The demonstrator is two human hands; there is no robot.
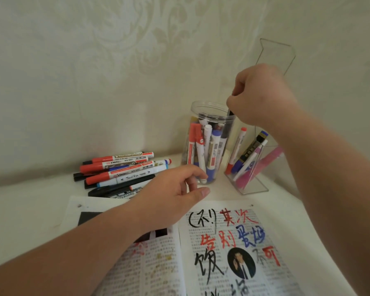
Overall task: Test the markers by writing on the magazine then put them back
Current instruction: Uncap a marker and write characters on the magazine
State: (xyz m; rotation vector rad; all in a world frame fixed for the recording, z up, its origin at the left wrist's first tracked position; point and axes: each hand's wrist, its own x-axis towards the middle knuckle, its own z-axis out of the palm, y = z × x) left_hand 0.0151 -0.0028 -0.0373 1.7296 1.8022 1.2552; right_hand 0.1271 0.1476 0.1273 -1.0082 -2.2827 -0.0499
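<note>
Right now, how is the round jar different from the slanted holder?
The round jar is crammed with markers; the slanted holder holds few. The jar's stand nearly upright; the holder's lean. The right hand holds a black marker in the jar, not the holder. Both are clear.

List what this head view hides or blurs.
Top of the black marker: head view, inside the grip of the right hand.
Left page of the magazine: head view, under the left forearm; frame bottom cuts both pages.
Its printed text: head view, too small, blurred.
Near end of the marker pile: head view, behind the left hand.
</note>
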